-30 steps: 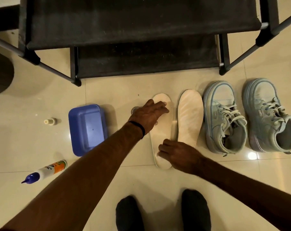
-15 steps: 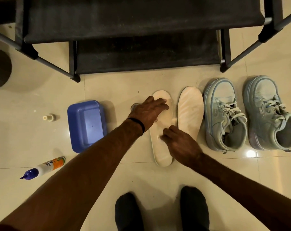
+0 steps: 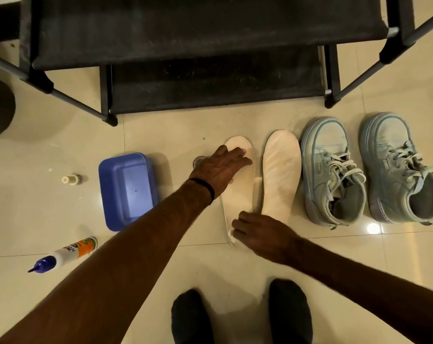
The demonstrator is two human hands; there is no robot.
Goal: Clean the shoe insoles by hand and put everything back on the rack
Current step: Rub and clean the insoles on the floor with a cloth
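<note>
The left hand (image 3: 220, 167) was laid flat on the toe end of the left insole (image 3: 239, 194), with its fingers straight and spread a little. The right hand (image 3: 257, 233) was set on the heel end of the same insole, with its fingers bent down onto it; it cannot be told if anything was pinched. The other insole (image 3: 281, 175) was laid just to the right of the hands, touching the first one. Two shoes (image 3: 332, 170) were stood further right, side by side, with laces loose. A blue tub (image 3: 127, 189) was placed to the left of the left hand. A bottle (image 3: 66, 253) and a small cap (image 3: 72, 180) were seen further left. The black rack (image 3: 210, 45) was stood past the hands. Two dark socks (image 3: 240, 316) were seen below the right hand.
</note>
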